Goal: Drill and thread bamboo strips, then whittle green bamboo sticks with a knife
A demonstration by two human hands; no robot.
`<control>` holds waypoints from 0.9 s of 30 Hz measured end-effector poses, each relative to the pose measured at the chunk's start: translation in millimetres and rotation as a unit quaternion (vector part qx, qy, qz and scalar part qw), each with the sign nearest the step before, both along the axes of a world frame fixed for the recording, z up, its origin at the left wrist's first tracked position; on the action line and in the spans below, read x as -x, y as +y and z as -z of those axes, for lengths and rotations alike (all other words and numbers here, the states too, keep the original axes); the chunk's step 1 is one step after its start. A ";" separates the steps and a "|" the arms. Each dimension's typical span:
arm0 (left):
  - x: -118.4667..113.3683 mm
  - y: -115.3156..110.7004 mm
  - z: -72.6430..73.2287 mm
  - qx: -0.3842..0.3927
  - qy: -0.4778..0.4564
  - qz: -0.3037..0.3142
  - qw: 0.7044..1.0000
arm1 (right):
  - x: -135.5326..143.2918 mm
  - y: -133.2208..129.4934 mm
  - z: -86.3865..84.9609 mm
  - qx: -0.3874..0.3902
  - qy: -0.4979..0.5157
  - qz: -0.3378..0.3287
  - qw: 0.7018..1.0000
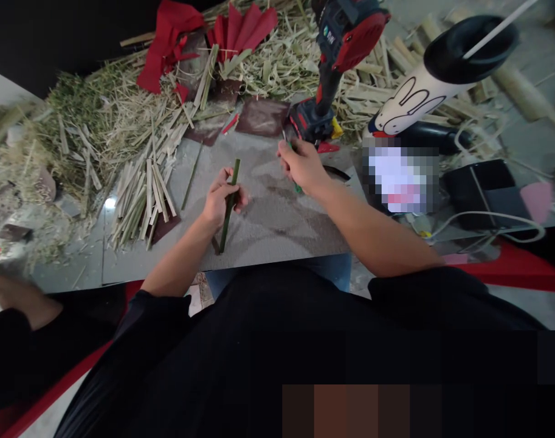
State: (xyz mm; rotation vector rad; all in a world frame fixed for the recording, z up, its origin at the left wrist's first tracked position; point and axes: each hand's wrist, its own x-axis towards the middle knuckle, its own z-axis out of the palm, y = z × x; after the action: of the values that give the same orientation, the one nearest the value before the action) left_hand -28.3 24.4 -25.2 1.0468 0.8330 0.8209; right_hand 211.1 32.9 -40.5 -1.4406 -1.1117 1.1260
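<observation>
My left hand (pixel 223 198) is closed around a green bamboo strip (pixel 228 216), which slants upright over the front of the table. To the right, my right hand (pixel 303 165) grips a green-handled tool (pixel 298 188) with a thin metal tip poking out above the fingers; its exact kind is hard to make out. A gap separates the tool from the strip. Left of my left hand lies a fanned bundle of split bamboo strips (pixel 143 204), partly on a piece of brown sandpaper (pixel 165 229). Another brown sandpaper sheet (pixel 263 117) lies beyond both hands.
A cordless power tool (pixel 325 91) stands behind my right hand. Right of it are a rabbit-patterned tumbler (pixel 409 100), a black box (pixel 478 193) and white cables. Bamboo shavings (pixel 108 106) and red cloth (pixel 168 45) cover the back. A co-worker's arm (pixel 24 298) is at left.
</observation>
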 end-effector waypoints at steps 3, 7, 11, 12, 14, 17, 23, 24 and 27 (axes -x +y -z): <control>-4.5 -1.2 7.4 0.007 -0.011 0.032 0.999 | 10.3 -13.6 1.4 -0.010 0.100 -0.104 0.990; -10.3 -2.4 15.3 0.019 -0.040 0.059 0.997 | 24.7 -30.0 4.1 -0.023 0.162 -0.185 0.969; -12.1 -1.8 16.1 0.016 -0.042 0.044 0.998 | 27.9 -37.7 1.7 -0.030 0.206 -0.228 0.951; -11.9 -1.3 15.9 0.015 -0.043 0.043 0.998 | 26.7 -38.3 0.9 -0.025 0.211 -0.236 0.948; -11.1 0.1 16.3 0.012 -0.049 0.043 0.998 | 23.2 -38.5 0.5 -0.009 0.217 -0.250 0.943; -9.9 3.2 18.9 0.011 -0.058 0.057 0.997 | 17.9 -37.4 2.9 0.014 0.237 -0.278 0.931; -10.9 6.3 25.6 0.022 -0.072 0.076 0.994 | 7.7 -35.1 5.0 0.074 0.221 -0.355 0.905; -11.6 5.7 26.1 0.021 -0.075 0.074 0.994 | 6.2 -34.9 4.8 0.079 0.220 -0.368 0.900; -13.6 2.7 25.6 0.010 -0.065 0.076 0.995 | 3.5 -34.3 4.8 0.090 0.225 -0.392 0.887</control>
State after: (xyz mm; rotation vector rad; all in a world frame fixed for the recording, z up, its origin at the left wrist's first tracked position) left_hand -14.7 27.1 -50.8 1.0145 0.6428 0.7411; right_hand 207.5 -1.5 -45.2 -0.7570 -1.2952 2.0542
